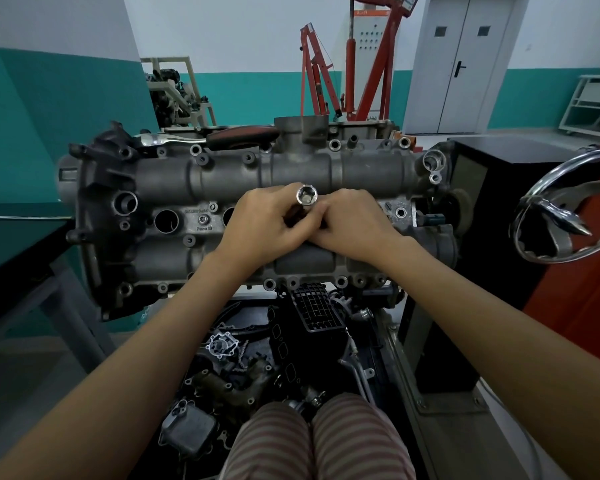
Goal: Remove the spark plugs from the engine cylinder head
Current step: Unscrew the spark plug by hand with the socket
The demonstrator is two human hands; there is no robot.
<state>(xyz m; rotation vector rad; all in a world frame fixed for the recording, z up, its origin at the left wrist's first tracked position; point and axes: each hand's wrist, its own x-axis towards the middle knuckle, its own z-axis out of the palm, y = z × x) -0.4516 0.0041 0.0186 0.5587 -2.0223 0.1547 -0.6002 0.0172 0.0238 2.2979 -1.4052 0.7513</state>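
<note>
Teal-and-white walls [66, 98], grey double door [465, 64].

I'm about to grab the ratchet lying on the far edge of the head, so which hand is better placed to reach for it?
Probably the left. The ratchet lies beyond and left of both hands, nearer the left hand. The right hand could steady the socket meanwhile.

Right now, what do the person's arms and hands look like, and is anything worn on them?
Both arms are bare from wrist to the frame's edge: no sleeves show. The left hand and right hand wear no gloves, rings, watch or bracelets that can be seen. Nails look short and unpainted. Lower down, the legs wear striped trousers in muted pink and grey.
</note>
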